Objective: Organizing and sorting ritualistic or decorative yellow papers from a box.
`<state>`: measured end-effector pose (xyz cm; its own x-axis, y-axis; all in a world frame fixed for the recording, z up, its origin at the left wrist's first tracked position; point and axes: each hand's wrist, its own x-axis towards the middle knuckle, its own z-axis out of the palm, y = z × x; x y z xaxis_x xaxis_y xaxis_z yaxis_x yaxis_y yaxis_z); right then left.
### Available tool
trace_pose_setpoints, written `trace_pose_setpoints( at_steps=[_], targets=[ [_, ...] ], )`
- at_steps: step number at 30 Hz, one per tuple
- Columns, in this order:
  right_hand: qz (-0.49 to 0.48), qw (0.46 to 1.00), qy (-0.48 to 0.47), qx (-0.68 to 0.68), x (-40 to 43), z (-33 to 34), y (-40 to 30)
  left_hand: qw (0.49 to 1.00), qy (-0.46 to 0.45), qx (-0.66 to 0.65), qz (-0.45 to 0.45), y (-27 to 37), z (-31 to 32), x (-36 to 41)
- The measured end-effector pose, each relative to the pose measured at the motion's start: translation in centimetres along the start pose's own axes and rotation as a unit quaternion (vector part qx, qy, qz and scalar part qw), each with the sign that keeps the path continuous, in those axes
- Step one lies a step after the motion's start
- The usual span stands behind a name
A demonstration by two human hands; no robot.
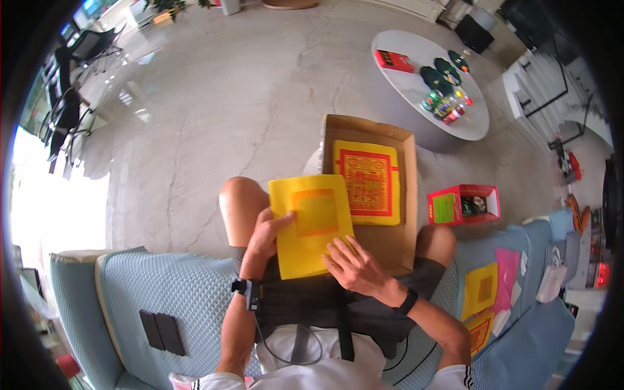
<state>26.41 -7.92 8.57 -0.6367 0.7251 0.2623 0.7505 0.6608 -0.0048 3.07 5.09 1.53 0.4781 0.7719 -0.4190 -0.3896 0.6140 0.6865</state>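
Note:
My left hand (265, 233) grips the left edge of a stack of yellow paper sheets (314, 214), its thumb on top. The top sheet has an orange-bordered gold square. Over the lower right corner of the stack lies my right hand (348, 263), fingers spread and touching the paper. Behind the stack, a shallow cardboard box (409, 195) rests at my right knee. Inside it is a pile of yellow joss paper (396, 195) with a red printed frame and red characters, partly covered by the stack I hold.
A red carton (451, 204) stands on the floor at right. Beyond is an oval table (404, 90) with bottles and a red box (395, 61). More yellow sheets (480, 291) and pink paper (507, 278) lie on the blue sofa (195, 282), with two dark flat objects (162, 332) at left.

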Motion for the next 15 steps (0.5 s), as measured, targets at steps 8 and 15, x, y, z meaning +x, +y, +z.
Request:
trace_pose_setpoints(
  at_steps=[8,15],
  targets=[
    [0.065,0.991,0.019,0.113,-4.7,-0.2,4.2,1.000,0.021,0.007,0.013,-0.1,0.1,0.2],
    [0.380,0.855,0.121,0.331,-5.0,-2.5,5.7,1.000,0.007,-0.008,0.005,-0.2,0.0,0.5]
  ],
)
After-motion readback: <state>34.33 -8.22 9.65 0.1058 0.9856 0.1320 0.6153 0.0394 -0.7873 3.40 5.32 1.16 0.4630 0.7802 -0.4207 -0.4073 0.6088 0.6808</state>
